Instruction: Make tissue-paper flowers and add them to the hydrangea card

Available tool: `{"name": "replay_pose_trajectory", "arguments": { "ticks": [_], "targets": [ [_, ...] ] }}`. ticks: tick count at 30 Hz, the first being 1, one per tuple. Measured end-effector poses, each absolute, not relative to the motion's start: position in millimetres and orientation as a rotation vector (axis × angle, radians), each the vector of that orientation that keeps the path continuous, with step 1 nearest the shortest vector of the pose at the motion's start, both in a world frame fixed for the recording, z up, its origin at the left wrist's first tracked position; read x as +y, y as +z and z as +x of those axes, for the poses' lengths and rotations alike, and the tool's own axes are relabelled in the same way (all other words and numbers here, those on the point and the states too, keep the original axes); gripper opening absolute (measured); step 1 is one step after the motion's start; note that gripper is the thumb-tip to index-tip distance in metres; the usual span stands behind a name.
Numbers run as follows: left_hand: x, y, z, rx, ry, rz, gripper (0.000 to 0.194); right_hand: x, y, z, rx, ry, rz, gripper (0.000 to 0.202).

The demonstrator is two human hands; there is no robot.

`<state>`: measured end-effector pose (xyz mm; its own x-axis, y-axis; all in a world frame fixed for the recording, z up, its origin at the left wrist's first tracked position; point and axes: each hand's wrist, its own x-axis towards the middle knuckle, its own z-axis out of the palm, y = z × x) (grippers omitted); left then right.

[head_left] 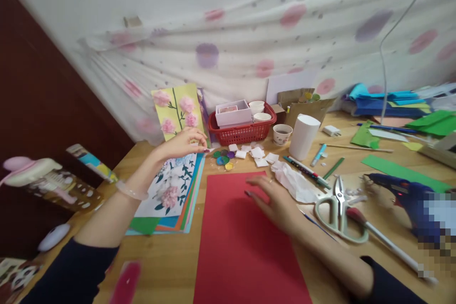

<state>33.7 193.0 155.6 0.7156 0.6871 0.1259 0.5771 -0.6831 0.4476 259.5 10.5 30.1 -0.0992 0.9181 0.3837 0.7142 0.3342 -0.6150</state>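
Note:
A sheet of red paper [235, 247] lies on the wooden table in front of me. Over its upper right part hovers or rests my right hand [272, 199], open, fingers apart and holding nothing; whether it touches the sheet I cannot tell. My left hand [187, 142] is raised at the top of a stack of coloured papers [188, 213], its fingers loosely bent and apart, with nothing visible in them. On the stack sits a white sheet with pink and blue flowers [169, 197]. Behind that hand leans a yellow card with fluffy pink blossoms [174, 99]. Small paint pots [223, 157] are near its fingertips.
A red basket [242, 135] holds a white box and cups. White foam pieces [257, 153], a cup of dark liquid [282, 134] and a white roll [304, 137] stand nearby. Scissors [340, 213], crumpled tissue [294, 183] and a blue glue gun [402, 194] lie right; a bottle [64, 190] is left.

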Motion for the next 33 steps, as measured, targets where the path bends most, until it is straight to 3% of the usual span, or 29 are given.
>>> {"name": "replay_pose_trajectory", "arguments": {
  "ticks": [8,11,14,19,25,29,33],
  "targets": [
    [101.5,181.4,48.0,0.521,0.162,2.79,0.012,-15.2,103.1,242.6,-1.889,0.17,-1.131,0.023],
    [79.8,182.9,58.4,0.404,0.198,2.785,0.011,-35.7,111.5,242.1,-1.938,0.157,-1.092,0.011],
    [58.2,184.6,71.2,0.308,0.237,2.762,0.014,-63.7,115.8,248.5,-1.899,0.185,-1.118,0.014],
    [15.9,187.5,85.8,0.319,0.284,2.741,0.034,-138.9,116.0,303.5,-1.805,0.451,-1.226,0.015],
    [-6.0,173.5,74.6,0.324,-0.042,2.86,0.032,-267.9,47.3,436.9,-1.206,1.349,-1.813,0.036],
    [4.4,156.9,63.4,0.452,-0.129,2.918,0.034,-338.1,-21.0,485.8,-0.856,1.51,-2.151,0.023],
    [13.7,142.7,60.0,0.549,-0.238,2.922,0.038,-379.5,-66.5,501.0,-0.557,1.416,-2.429,0.015]
  ]
}}
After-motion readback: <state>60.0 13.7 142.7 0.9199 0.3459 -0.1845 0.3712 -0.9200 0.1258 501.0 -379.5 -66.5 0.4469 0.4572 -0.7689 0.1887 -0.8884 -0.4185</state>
